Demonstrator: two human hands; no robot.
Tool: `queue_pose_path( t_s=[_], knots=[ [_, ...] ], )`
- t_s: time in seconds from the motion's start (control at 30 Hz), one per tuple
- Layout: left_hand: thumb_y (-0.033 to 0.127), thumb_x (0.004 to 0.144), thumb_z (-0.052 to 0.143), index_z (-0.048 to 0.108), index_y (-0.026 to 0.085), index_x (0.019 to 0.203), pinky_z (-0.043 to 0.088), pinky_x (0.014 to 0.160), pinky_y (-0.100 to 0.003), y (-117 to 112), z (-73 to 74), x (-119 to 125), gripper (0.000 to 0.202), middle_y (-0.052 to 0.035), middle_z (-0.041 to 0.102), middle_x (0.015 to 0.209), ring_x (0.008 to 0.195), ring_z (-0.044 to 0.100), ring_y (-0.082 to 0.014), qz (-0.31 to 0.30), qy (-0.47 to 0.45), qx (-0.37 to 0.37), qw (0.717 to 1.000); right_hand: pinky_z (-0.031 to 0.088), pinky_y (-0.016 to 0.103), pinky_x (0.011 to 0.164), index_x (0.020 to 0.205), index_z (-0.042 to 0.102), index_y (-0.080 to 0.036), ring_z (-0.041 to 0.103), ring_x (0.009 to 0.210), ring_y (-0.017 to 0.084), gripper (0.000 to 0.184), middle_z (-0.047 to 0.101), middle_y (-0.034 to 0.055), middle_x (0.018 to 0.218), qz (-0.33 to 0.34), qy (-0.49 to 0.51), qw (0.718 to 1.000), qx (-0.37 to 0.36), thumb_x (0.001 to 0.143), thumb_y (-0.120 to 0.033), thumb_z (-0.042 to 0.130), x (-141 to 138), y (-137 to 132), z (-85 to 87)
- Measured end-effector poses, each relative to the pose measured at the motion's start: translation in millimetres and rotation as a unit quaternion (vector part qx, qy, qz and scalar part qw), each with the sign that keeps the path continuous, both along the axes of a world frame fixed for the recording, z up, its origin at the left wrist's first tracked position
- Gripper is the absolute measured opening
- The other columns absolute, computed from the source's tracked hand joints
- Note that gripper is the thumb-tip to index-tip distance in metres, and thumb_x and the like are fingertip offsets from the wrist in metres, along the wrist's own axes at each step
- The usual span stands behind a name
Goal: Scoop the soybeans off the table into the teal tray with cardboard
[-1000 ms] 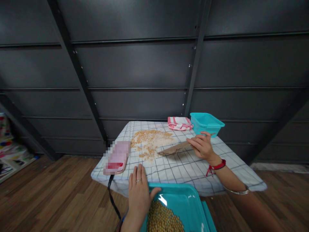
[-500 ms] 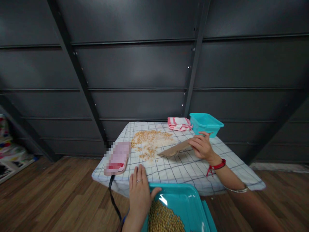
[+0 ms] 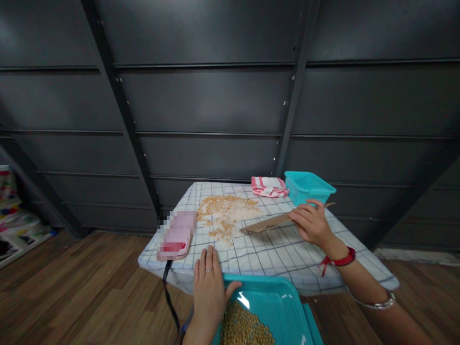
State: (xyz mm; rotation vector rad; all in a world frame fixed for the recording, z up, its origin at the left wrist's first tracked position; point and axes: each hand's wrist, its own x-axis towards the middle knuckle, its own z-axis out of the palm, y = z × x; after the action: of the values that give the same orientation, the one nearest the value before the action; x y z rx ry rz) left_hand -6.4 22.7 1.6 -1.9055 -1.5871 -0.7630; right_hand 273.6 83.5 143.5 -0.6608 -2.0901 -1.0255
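Observation:
My left hand (image 3: 209,287) grips the near-left corner of a teal tray (image 3: 278,302) partly filled with yellow beans (image 3: 244,328), fingers flat on the checked tablecloth (image 3: 273,254), thumb inside the rim. My right hand (image 3: 313,223) is closed on a strip of brown cardboard (image 3: 269,223), whose far end rests on the cloth beside a scattered pile of beans mixed with white grains (image 3: 224,214).
A pink phone-like object (image 3: 176,235) lies at the table's left edge with a black strap hanging off. A folded pink-striped cloth (image 3: 269,186) and a small teal tub (image 3: 309,187) sit at the back. Dark metal wall behind, wooden floor around.
My right hand has drawn the cardboard slightly to the right and toward me. The left hand stays on the tray; the view has shifted a little.

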Motion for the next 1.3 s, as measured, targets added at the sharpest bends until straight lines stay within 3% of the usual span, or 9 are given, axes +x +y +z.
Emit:
queue_pose_path(
  t_s=[0.17,0.8,1.3],
  knots=[
    [0.07,0.07,0.037,0.042,0.001,0.123,0.033,0.094,-0.046,-0.5,1.1,-0.5,0.087,-0.0213,0.053,0.121,0.116,0.041,-0.0337,0.0,0.003,0.011,1.0,0.031,0.039,0.081,0.084,0.054,-0.019,0.051,0.072,0.018,0.026,0.062,0.0017,0.07,-0.026,-0.024,0.999,-0.007,0.071,-0.003,0.038,-1.2,2.9,-0.4],
    [0.07,0.074,0.027,0.045,-0.001,0.118,0.034,0.091,-0.044,-1.1,8.6,1.0,0.086,-0.0211,0.056,0.116,0.112,0.045,-0.0334,-0.008,0.021,0.042,0.999,0.031,0.04,0.083,0.087,0.054,-0.017,0.052,0.072,0.017,0.023,0.063,0.0031,0.072,0.0,-0.022,1.0,0.005,0.074,-0.003,0.041,-1.5,1.4,-2.1],
    [0.07,0.073,0.031,0.04,0.0,0.124,0.034,0.092,-0.046,1.1,3.8,1.5,0.087,-0.0218,0.054,0.119,0.115,0.043,-0.0339,-0.016,0.003,0.026,1.0,0.032,0.037,0.081,0.085,0.054,-0.019,0.053,0.07,0.016,0.025,0.063,0.0016,0.07,-0.024,-0.011,1.0,0.002,0.073,-0.002,0.039,5.8,-1.2,-2.3]
  ],
)
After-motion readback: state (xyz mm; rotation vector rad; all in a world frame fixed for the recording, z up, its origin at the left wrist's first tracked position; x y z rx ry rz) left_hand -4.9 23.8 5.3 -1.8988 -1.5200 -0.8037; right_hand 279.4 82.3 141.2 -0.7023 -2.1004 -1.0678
